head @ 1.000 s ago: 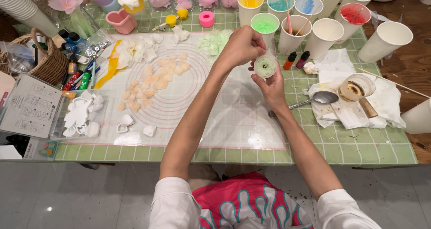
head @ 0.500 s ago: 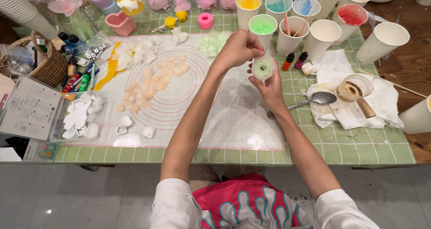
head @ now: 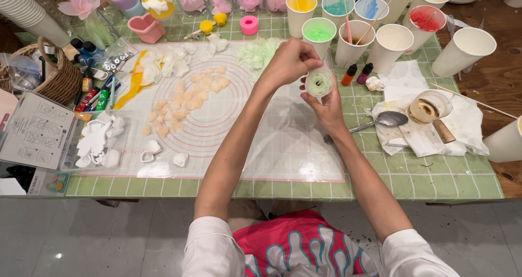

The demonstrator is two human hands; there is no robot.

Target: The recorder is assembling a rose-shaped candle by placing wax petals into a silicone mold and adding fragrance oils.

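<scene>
My right hand (head: pixel 328 109) holds a small pale green flower-shaped piece (head: pixel 318 84) from below, above the translucent work mat (head: pixel 283 141). My left hand (head: pixel 290 61) is pinched on the flower's upper edge, fingers closed around its rim. Loose pale green petals (head: pixel 260 53) lie on the mat just behind the hands. Peach petals (head: pixel 182 103) are spread over the mat's middle left.
Paper cups (head: pixel 394 40) of coloured wax stand along the far edge. Two small dye bottles (head: pixel 356 73), a spoon (head: pixel 387 119), a glass cup (head: pixel 429 106) on white tissue at right. A basket (head: pixel 54 78), white moulds (head: pixel 98 141) and a card (head: pixel 35 130) at left.
Both hands stay together on the green flower; the left fingers have shifted slightly along its rim. Nothing else moved.
</scene>
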